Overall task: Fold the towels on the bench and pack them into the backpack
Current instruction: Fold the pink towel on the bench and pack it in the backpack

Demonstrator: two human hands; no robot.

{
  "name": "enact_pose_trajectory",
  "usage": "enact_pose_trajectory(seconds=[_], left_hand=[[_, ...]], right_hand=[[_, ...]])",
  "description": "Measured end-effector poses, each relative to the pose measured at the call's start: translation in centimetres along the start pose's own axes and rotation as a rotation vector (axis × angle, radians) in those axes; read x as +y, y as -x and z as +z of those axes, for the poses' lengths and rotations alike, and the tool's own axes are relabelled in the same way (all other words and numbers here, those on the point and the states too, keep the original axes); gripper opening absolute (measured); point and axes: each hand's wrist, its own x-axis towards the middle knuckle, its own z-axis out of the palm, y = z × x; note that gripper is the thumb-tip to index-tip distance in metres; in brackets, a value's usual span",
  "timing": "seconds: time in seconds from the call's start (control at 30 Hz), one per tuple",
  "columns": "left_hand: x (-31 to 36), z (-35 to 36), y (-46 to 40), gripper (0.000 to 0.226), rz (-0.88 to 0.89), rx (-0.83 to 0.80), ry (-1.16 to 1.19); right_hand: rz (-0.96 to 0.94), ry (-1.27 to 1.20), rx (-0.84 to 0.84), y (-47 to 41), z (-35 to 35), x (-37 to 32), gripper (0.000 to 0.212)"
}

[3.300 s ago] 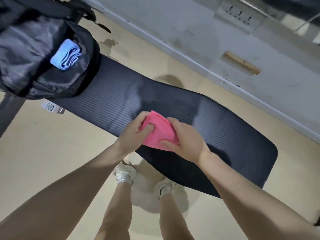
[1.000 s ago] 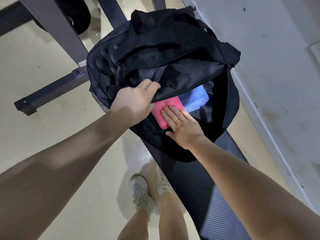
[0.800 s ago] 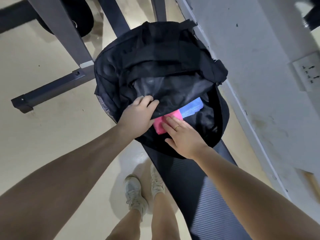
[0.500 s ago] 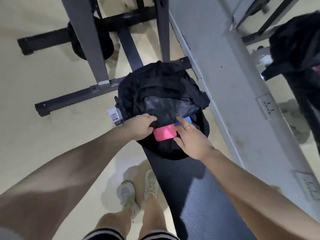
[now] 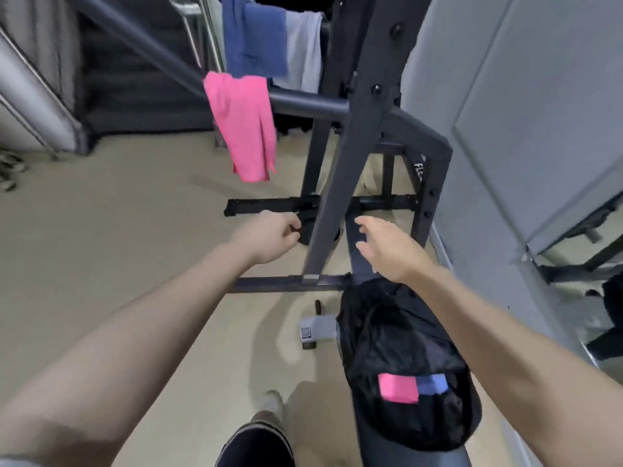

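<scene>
On the bench (image 5: 414,457) sits the black backpack (image 5: 397,348) with a folded pink towel (image 5: 397,387) and a folded blue towel (image 5: 433,385) side by side inside it, while above it the left hand (image 5: 266,239) is loosely curled and holds nothing, and the right hand (image 5: 387,249) has its fingers spread apart.

A slanted rack post (image 5: 340,183) stood between your hands. Its crossbar (image 5: 303,104) barred the way ahead. Open floor (image 5: 118,214) lay left.

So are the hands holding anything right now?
No. The left hand is loosely curled and the right hand is open; both are raised above the backpack and hold nothing.
</scene>
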Motion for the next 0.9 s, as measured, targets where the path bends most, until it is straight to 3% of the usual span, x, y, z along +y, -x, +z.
enact_pose_trajectory(seconds=[0.2,0.37,0.5,0.63,0.77,0.9], left_hand=[[-8.8,-6.0,-3.5,0.030,-0.098,0.120,0.028],[-15.1,-12.4,-10.0,0.033,-0.026,0.264,-0.019],[-19.1,-17.5,-15.1,0.033,0.104,0.437,-0.009],[-21.6,-20.3,-18.7,0.040,0.435,0.553,-0.316],[-22.5,-21.2,-21.4,0.030,0.545,0.612,-0.652],[-22.8,-20.6,-22.8,0.043,0.571,0.555,-0.676]], right_hand=[[-0.165,0.135,0.080,-9.7,-2.1,-7.1,0.042],[-0.162,0.159,0.184,-19.8,-2.2,-12.6,0.042],[-0.054,0.175,0.365,-28.0,-2.3,-17.2,0.039],[0.099,0.172,0.573,-33.4,-3.3,-19.5,0.044],[0.303,0.135,0.538,-36.3,-4.3,-19.3,0.045],[0.430,0.074,0.485,-36.3,-4.7,-18.7,0.047]])
